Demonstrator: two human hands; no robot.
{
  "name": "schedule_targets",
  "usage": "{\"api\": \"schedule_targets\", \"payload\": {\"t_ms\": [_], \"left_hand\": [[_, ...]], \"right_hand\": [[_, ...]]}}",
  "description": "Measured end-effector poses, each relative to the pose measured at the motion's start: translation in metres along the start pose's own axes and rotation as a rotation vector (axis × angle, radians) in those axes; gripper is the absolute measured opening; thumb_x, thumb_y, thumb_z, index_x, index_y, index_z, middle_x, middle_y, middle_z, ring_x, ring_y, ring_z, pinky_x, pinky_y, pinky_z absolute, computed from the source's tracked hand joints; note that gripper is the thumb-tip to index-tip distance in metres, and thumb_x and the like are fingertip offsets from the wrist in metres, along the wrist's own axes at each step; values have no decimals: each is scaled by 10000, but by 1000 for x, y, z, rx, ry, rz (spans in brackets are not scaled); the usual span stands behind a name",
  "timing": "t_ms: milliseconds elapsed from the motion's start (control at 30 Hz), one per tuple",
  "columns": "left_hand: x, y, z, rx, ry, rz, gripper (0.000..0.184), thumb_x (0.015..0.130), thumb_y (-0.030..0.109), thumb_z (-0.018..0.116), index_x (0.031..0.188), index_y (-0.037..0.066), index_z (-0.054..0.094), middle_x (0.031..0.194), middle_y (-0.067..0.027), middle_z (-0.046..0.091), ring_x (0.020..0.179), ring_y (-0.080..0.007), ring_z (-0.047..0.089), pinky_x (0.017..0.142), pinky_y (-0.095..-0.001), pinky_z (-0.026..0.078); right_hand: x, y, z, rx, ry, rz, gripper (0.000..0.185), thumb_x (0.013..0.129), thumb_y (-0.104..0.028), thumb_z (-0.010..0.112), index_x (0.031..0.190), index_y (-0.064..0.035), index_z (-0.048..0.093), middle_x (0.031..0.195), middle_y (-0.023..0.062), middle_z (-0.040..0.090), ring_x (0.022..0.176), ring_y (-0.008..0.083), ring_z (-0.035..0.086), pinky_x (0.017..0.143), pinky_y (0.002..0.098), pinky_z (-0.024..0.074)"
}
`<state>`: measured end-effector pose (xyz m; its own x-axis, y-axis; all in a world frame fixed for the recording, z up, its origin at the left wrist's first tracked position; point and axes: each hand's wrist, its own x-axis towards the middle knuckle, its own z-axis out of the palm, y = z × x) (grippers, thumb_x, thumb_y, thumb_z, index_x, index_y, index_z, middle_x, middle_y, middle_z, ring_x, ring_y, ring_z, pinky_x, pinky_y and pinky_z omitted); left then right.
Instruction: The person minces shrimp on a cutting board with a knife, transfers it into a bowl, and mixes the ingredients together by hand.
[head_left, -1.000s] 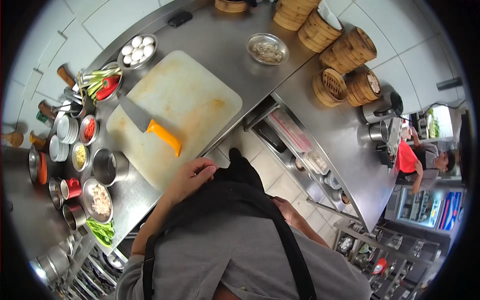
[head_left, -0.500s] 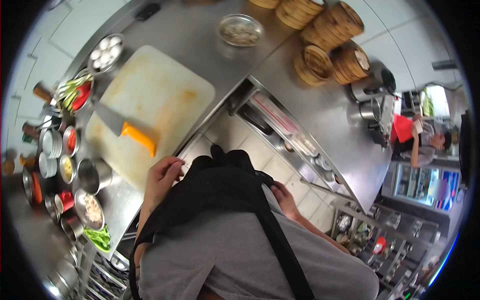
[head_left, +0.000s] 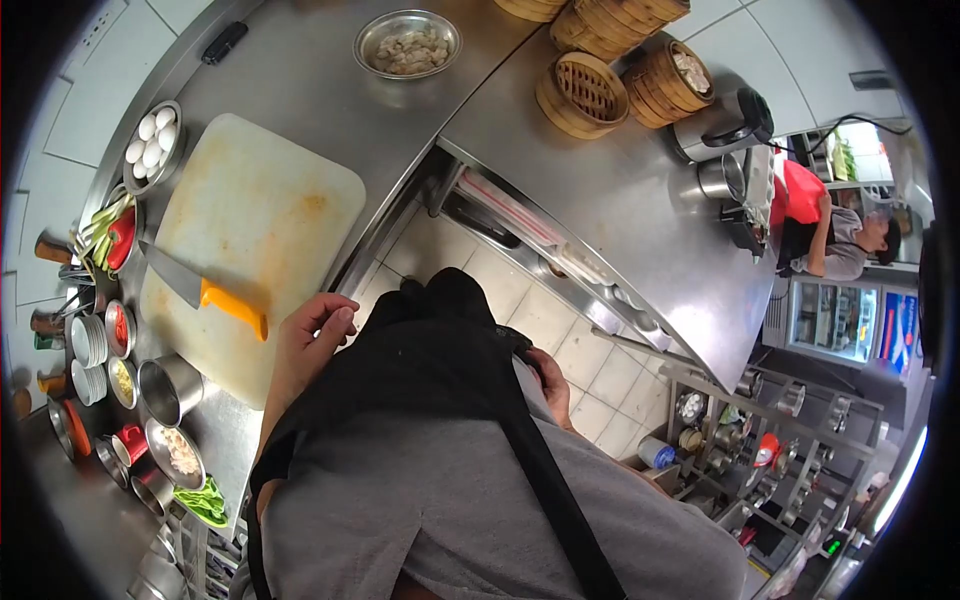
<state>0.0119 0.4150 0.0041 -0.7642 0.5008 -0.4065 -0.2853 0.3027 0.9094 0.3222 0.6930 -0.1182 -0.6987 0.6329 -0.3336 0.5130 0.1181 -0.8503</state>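
Observation:
My left hand (head_left: 318, 328) hangs beside the counter's edge, just right of the white cutting board (head_left: 265, 200). Its fingers are loosely bent, with a gap to the thumb, and nothing shows in them. On the board lies a knife (head_left: 232, 308) with an orange handle, apart from that hand. By my right hip, against the black apron (head_left: 430, 340), my right hand (head_left: 552, 388) is curled. Something dark shows at its fingers, and I cannot make out what it is.
Left of the board stand bowls of eggs (head_left: 152, 142), peppers (head_left: 122, 238) and chopped food (head_left: 180, 452), plus a steel pot (head_left: 170, 388). A bowl of shrimp-like pieces (head_left: 407, 50) is at the back. Bamboo steamers (head_left: 583, 95) occupy the right counter. A co-worker (head_left: 845, 240) stands far right.
My view has shifted, so the counter, board and bowls sit further left in the frame. Both hands stay low at my sides. The knife remains on the board.

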Motion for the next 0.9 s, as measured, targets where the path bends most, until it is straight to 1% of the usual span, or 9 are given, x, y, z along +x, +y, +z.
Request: {"api": "schedule_targets", "payload": {"t_ms": [167,300,333,400,467,600,733,833,900], "left_hand": [[5,0,13,-35,21,-7,246,1065,259,675,1138,29,722,870,-6,703,849,-83,651,752,-257,520],[6,-17,18,98,-30,47,224,1066,208,665,1150,7,720,976,-24,707,896,-102,652,815,-284,535],[0,-10,18,81,-13,67,234,1058,235,666,1135,22,723,969,-49,719,874,-126,658,810,-304,536],[-11,-7,16,82,79,92,246,1039,264,671,1135,44,726,969,-104,732,862,-186,681,809,-348,544],[-21,-10,7,119,164,179,248,1026,282,671,1123,61,728,945,-121,736,855,-241,709,801,-372,556],[-37,-22,-5,188,231,215,225,1022,238,686,1144,52,721,997,-129,739,866,-243,717,790,-367,567],[-70,-21,-16,227,405,228,214,998,214,706,1136,52,719,983,-134,746,821,-283,724,750,-397,574],[-103,-34,-31,162,616,250,191,976,149,718,1136,44,721,981,-112,764,840,-247,744,749,-369,595],[-127,-43,-49,193,779,174,157,963,93,714,1105,32,739,982,-99,774,867,-216,758,746,-349,615]], "right_hand": [[1,-25,-16,-36,-44,3,319,1040,-124,640,1338,-11,644,1405,173,637,1341,297,597,1147,372,454],[41,-11,-49,-115,-313,-276,368,1005,-77,645,1359,24,629,1429,196,601,1322,312,585,1120,397,464],[46,-54,-42,-25,-301,-40,314,1038,-93,588,1317,29,661,1371,179,648,1252,275,622,1088,383,481],[100,-56,-42,-180,-261,-219,254,1081,-85,509,1196,32,702,1100,136,745,1068,213,696,982,357,530],[149,-102,-10,-122,-276,-315,248,1086,-72,498,1197,26,697,977,91,749,922,177,711,870,323,553],[197,-196,103,27,-357,-594,232,1091,-76,539,1238,20,692,988,83,735,886,143,675,838,298,551],[161,-278,232,52,-746,-864,220,1073,-69,568,1216,21,709,922,89,731,850,142,684,759,304,567],[144,-316,306,-192,-979,-1134,342,1035,-207,657,1319,-16,668,896,135,742,822,215,734,741,366,591],[116,-346,338,-855,-921,-1240,623,937,-374,741,1449,-61,575,938,188,753,855,336,755,793,466,594]]}}
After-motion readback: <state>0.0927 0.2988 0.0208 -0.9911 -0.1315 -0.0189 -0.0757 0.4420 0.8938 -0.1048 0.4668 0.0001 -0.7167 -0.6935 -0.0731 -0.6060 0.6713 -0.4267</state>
